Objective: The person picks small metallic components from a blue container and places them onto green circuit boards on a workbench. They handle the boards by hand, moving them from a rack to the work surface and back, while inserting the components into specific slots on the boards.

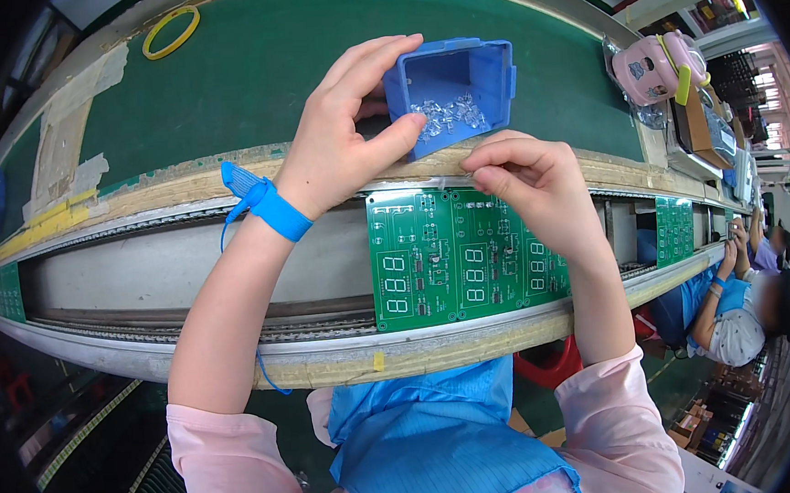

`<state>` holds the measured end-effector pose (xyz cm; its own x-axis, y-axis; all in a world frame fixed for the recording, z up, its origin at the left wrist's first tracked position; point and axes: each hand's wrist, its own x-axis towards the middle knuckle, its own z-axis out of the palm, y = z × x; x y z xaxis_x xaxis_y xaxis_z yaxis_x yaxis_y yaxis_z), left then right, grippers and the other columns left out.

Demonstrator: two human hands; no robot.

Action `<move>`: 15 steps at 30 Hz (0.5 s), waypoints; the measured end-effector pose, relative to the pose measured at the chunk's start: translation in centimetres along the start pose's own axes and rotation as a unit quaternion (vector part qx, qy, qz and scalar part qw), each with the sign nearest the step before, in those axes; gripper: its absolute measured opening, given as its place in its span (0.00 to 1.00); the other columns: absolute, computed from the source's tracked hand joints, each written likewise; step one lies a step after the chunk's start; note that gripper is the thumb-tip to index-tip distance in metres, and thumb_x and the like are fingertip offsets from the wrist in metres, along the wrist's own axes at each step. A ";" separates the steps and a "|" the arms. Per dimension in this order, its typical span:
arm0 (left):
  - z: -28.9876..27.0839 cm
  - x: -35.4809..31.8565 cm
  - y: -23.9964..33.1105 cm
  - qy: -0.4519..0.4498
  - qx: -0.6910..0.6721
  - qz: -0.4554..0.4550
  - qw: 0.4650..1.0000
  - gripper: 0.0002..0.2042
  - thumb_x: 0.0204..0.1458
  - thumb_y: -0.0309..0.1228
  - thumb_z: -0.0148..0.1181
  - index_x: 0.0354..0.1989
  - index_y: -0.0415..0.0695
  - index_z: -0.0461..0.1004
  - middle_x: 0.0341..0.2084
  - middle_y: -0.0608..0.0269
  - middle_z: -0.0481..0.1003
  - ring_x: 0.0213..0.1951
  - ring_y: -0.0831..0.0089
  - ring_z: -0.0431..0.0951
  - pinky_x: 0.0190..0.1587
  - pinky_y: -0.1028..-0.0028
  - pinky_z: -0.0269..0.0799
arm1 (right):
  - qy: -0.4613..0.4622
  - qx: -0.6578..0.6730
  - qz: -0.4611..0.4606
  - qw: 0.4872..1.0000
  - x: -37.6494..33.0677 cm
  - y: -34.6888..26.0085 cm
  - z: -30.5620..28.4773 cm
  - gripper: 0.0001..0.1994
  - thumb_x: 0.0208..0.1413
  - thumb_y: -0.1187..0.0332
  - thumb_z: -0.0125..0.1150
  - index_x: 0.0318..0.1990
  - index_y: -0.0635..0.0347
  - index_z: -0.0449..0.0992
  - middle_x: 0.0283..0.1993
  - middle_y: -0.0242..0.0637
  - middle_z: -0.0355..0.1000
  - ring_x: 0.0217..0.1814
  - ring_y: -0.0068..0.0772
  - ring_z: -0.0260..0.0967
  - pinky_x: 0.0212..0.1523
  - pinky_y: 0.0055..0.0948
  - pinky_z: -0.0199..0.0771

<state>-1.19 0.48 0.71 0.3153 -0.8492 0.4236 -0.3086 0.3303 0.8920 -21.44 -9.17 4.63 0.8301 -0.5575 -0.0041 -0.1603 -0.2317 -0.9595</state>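
Note:
My left hand (350, 121) grips a small blue plastic bin (494, 84) by its left side, thumb over the near rim. The bin tilts toward me, and small clear parts (450, 114) lie in a heap at its lower side. Just right of and below the bin, my right hand (537, 177) is closed in a pinch, thumb against forefinger. What sits between those fingertips is too small to make out. Beneath the right hand a green circuit board panel (416, 286) with white digit outlines rests on the conveyor rails; the hand and forearm cover part of it.
A green work surface (246, 83) stretches behind the wooden rail, with a yellow tape ring (171, 33) on it. More green boards lie on the line at far left (4, 292) and right (675, 230). A pink container (648, 71) stands at back right. A co-worker (739, 314) sits further right.

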 end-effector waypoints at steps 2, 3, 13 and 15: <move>0.1 0.0 0.0 0.008 -0.002 0.003 1.000 0.27 0.48 0.26 0.62 0.60 0.44 0.67 0.56 0.56 0.66 0.50 0.66 0.75 0.52 0.68 0.76 | -0.028 0.043 0.050 0.997 0.1 -0.5 -0.4 0.07 0.56 0.80 0.59 0.41 0.70 0.79 0.37 0.34 0.76 0.40 0.22 0.73 0.42 0.21 0.75; 0.0 0.0 0.0 0.008 0.001 0.002 1.000 0.27 0.48 0.26 0.62 0.60 0.44 0.67 0.56 0.56 0.66 0.50 0.66 0.75 0.52 0.68 0.76 | -0.036 0.058 0.074 0.995 0.1 -0.8 -0.6 0.07 0.56 0.80 0.59 0.41 0.70 0.79 0.37 0.35 0.76 0.40 0.22 0.73 0.42 0.21 0.75; 0.0 0.1 0.0 0.008 -0.011 -0.009 1.000 0.27 0.49 0.25 0.61 0.61 0.45 0.67 0.56 0.56 0.66 0.50 0.66 0.75 0.52 0.68 0.76 | -0.016 -0.138 -0.048 0.989 -0.9 -0.7 -1.3 0.06 0.53 0.81 0.59 0.37 0.67 0.79 0.36 0.37 0.76 0.40 0.30 0.75 0.41 0.26 0.75; 0.0 0.1 0.2 -0.007 -0.005 -0.019 1.000 0.29 0.49 0.23 0.61 0.63 0.45 0.65 0.58 0.59 0.64 0.51 0.69 0.74 0.55 0.69 0.73 | -0.027 -0.169 -0.075 0.982 -1.2 -0.3 -1.4 0.05 0.52 0.81 0.60 0.36 0.66 0.79 0.36 0.38 0.76 0.40 0.34 0.75 0.41 0.28 0.74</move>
<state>-1.25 0.43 0.93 0.3149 -0.8669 0.3865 -0.2880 0.3008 0.9092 -23.09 -9.56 5.28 0.8834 -0.4562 0.1069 -0.1942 -0.5640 -0.8027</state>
